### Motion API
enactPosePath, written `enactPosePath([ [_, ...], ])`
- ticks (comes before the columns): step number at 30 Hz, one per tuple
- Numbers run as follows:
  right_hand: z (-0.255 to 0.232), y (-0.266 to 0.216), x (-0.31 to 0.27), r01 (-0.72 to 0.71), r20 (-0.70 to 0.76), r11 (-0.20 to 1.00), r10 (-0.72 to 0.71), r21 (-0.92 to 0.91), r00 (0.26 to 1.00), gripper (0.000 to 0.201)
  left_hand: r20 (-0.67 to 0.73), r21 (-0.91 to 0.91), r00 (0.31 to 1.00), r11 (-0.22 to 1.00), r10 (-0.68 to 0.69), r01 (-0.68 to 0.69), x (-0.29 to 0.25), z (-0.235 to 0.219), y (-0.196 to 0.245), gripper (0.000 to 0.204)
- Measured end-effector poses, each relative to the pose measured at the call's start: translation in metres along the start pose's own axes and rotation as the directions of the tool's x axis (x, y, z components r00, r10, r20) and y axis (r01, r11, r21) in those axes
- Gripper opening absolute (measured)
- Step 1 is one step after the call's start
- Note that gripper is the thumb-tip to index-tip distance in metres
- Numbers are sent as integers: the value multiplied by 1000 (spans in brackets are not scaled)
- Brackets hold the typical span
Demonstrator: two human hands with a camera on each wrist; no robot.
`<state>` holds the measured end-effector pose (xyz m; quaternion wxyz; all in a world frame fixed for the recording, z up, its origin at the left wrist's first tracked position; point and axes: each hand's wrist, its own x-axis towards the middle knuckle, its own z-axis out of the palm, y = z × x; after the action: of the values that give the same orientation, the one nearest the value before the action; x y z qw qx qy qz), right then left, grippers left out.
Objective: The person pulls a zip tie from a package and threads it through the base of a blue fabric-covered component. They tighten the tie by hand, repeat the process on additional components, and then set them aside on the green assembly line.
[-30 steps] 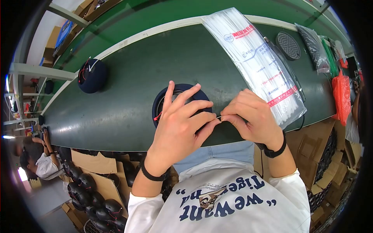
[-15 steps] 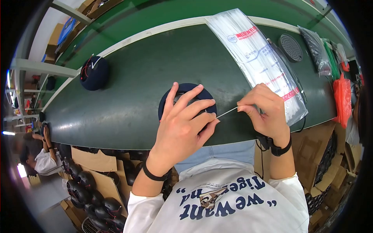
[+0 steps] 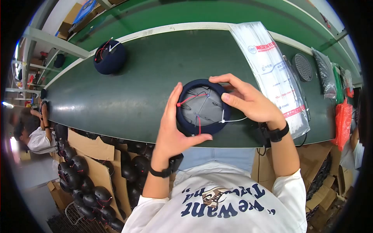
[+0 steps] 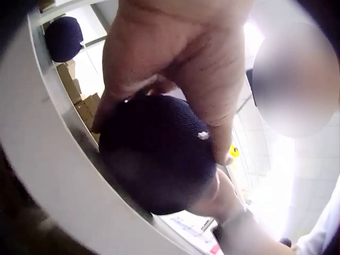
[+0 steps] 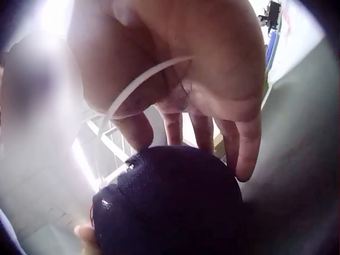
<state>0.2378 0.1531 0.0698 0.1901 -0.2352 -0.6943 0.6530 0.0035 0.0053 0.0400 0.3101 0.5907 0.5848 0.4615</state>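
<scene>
A round, navy fabric-covered shell (image 3: 206,106) lies on the green bench with its grey hollow side up, red wires showing inside. My left hand (image 3: 171,126) holds its left side, thumb along the near edge. On the right, my right hand (image 3: 254,103) grips the rim, thumb on the fabric edge and fingers on the far side. A white cable tie (image 3: 235,120) sits at the shell's near right rim, its long tail running out under the right palm. The fabric dome (image 4: 159,154) shows between the fingers in the left wrist view.
Another navy shell (image 3: 110,58) with a white tie sits at the bench's far left. A long clear bag of white cable ties (image 3: 272,73) lies to the right, beside a grey perforated disc (image 3: 302,66). Below the bench are black shells (image 3: 95,198) and cardboard. Another person works far left.
My right hand has let go of the cable tie's tail and come onto the shell's rim. The left hand has shifted to the shell's left side, uncovering its inside.
</scene>
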Motion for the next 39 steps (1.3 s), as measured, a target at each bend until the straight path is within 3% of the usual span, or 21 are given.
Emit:
enactPosePath([
  [3, 2, 9, -7, 5, -75, 1000, -6, -15, 997, 43, 95, -12, 993, 997, 72, -71, 10, -22, -17, 136],
  [4, 3, 13, -8, 3, -105, 1000, -4, -7, 994, 43, 61, -34, 993, 995, 98, -96, 9, -21, -17, 133],
  [7, 29, 19, 9, 121, -254, 993, -117, -1, 960, 43, -41, -76, 999, 997, 6, -9, 8, 0, -1, 129],
  [8, 33, 17, 14, 107, -199, 994, -105, 0, 974, 45, -84, -57, 996, 998, 11, -15, 8, 9, 2, 128],
  [9, 38, 25, 17, 158, -204, 974, -190, -160, 960, 47, -140, 18, 988, 997, 72, -71, 10, 17, 1, 127],
  [10, 41, 25, 18, 178, -228, 970, -213, -163, 950, 47, -194, 97, 971, 988, 140, -123, 12, 21, -2, 127],
  [13, 45, 24, 19, 203, -258, 957, -254, -209, 932, 46, -224, 114, 950, 974, 218, -196, 12, 25, -15, 126],
  [22, 40, 22, 12, 236, -254, 922, -318, -306, 913, 43, -124, 184, 907, 908, 401, -376, 18, 13, -27, 128],
  [25, 43, 16, 14, 222, -283, 941, -293, -255, 913, 42, -150, 72, 954, 966, 258, -249, 23, 10, -2, 127],
  [28, 43, 21, 16, 233, -267, 934, -306, -272, 914, 39, -136, 109, 958, 965, 251, -237, 29, 12, -1, 129],
  [33, 38, 23, 11, 208, -220, 926, -285, -315, 933, 32, -145, 124, 943, 951, 298, -282, 27, 16, -14, 115],
  [36, 38, 20, 12, 202, -225, 949, -257, -241, 940, 28, -134, 119, 946, 953, 294, -279, 24, 16, -10, 110],
  [37, 35, 30, 14, 260, -237, 935, -316, -239, 919, 32, -130, 125, 950, 955, 285, -270, 22, 16, -11, 114],
  [39, 42, 31, 14, 259, -319, 966, -241, 15, 917, 60, -47, -9, 967, 968, 251, -252, 20, -5, 3, 128],
])
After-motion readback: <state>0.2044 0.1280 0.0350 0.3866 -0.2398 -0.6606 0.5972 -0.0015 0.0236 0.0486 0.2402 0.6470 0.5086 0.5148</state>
